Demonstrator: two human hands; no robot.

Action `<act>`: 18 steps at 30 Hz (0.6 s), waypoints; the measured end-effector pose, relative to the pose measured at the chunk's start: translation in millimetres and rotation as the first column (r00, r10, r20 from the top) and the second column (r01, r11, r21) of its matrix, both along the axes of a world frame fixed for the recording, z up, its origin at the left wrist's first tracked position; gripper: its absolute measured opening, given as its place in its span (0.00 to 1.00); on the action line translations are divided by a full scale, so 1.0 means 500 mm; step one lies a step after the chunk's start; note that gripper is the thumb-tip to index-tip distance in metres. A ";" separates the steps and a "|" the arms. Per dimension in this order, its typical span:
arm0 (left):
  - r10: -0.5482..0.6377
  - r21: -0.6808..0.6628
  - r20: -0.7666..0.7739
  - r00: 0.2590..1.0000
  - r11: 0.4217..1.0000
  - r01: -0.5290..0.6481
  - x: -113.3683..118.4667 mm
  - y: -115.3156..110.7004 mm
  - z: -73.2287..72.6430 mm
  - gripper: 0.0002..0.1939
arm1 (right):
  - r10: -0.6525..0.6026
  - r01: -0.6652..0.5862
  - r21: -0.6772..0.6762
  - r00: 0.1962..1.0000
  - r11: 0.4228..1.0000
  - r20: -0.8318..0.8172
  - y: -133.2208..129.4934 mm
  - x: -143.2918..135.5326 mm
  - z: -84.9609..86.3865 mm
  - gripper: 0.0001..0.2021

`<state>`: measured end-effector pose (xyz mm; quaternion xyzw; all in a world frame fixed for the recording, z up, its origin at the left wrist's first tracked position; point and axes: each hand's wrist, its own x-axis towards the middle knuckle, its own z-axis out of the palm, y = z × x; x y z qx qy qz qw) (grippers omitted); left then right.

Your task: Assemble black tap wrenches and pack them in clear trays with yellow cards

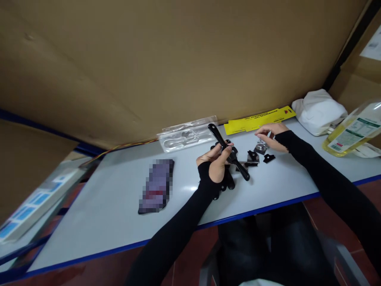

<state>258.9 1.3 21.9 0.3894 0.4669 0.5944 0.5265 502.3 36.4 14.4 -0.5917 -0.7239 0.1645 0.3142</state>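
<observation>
A black spokeshave [220, 137] is tilted in my left hand [218, 165], with the thumb and fingers wrapped round its middle. More black spokeshaves [229, 180] lie partly hidden beneath that hand and wrist. To the right, my right hand [274, 135] hovers over small parts, its thumb and forefinger close together. Anything between those fingertips is too small to make out. Under it is a shiny clear packet [262, 147] with small metal pieces. Dark cap plates [269, 158] and flat metal blades [253, 157] are scattered between the two hands.
Clear plastic blister shells [187, 137] and yellow printed cards [258, 121] lie along the cardboard wall. At right stand a white cloth bundle [320, 111] and a bottle of yellow liquid [351, 129]. A pixelated purple object [156, 186] lies left. The table has a blue edge [256, 210].
</observation>
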 end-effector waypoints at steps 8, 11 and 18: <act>-0.022 -0.004 -0.019 1.000 1.000 0.022 -0.006 0.011 -0.024 0.22 | 0.058 -0.038 -0.144 0.989 0.989 0.137 0.024 0.050 -0.018 0.14; -0.037 -0.021 -0.013 0.999 0.999 0.037 -0.005 0.021 -0.041 0.24 | 0.053 -0.036 -0.101 0.984 0.994 0.170 0.041 0.058 -0.051 0.14; -0.102 -0.061 0.046 0.994 0.993 0.104 0.000 0.023 -0.047 0.25 | 0.071 -0.067 -0.072 0.997 0.995 0.041 0.059 0.078 -0.092 0.10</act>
